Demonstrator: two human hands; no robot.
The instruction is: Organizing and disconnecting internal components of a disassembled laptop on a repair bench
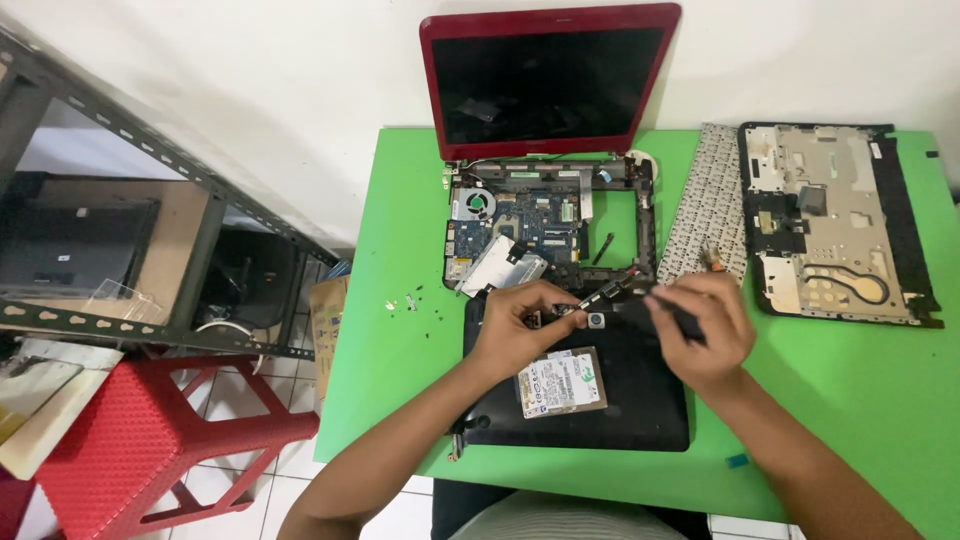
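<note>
A red laptop (548, 75) stands opened up on the green table (400, 250), its motherboard and fan (515, 215) exposed. My left hand (520, 320) pinches a small narrow black part (600, 295) at the front edge of the chassis. My right hand (700, 325) grips a dark-handled tool (680, 318) whose tip points at that part. Both hands hover over a black bottom cover (640, 400), on which a hard drive (560, 382) lies label up. A metal drive bracket (500, 265) rests tilted on the chassis.
A removed keyboard (705, 200) lies face down to the right, and beside it the palm-rest frame (840, 220). Small screws (420, 300) are scattered left of the laptop. A metal shelf (130, 240) and a red plastic stool (150, 440) stand left of the table.
</note>
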